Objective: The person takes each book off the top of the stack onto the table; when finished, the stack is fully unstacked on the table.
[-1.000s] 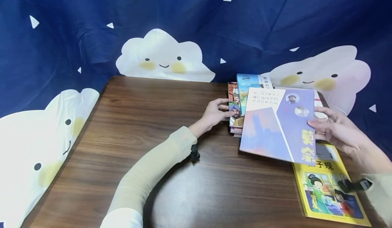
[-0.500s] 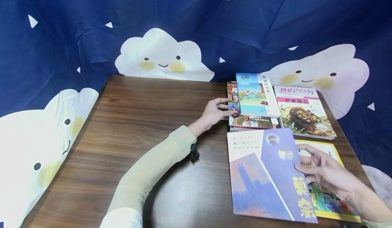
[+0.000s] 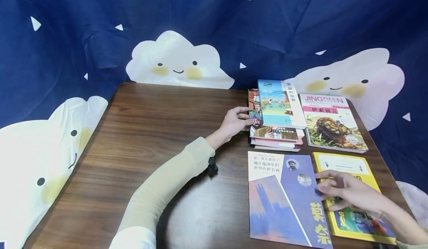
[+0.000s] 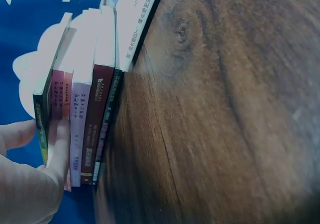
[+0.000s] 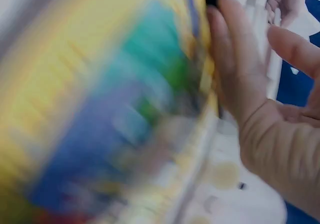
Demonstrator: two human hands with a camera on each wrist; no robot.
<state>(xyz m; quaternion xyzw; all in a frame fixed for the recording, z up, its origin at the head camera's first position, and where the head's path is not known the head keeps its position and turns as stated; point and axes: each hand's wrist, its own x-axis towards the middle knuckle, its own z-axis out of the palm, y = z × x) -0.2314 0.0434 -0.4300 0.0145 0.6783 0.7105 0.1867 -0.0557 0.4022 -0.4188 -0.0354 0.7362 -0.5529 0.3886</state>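
Note:
My left hand [image 3: 235, 122] is at the left side of a book stack. In the left wrist view, its thumb and a finger pinch the edge of the upper book with a dark green spine [image 4: 42, 99]; the finger lies against the pink spines [image 4: 58, 92]. A blue-and-white book [image 3: 275, 100] tops the stack, over a comic-style cover [image 3: 257, 130]. A purple picture book [image 3: 284, 200] lies flat in front. My right hand [image 3: 351, 191] hovers by its right edge with fingers loosely spread, partly hiding a yellow book [image 3: 372, 169]. The right wrist view is blurred.
A white book with a pink title band [image 3: 334, 122] lies right of the stack, near the brown wooden table's [image 3: 140, 130] right edge. A dark blue curtain with cloud faces [image 3: 180, 63] hangs behind the table.
My right hand has brought the purple book from above the stack toward me, laid it left of the yellow book and let go. My left hand has stayed at the stack.

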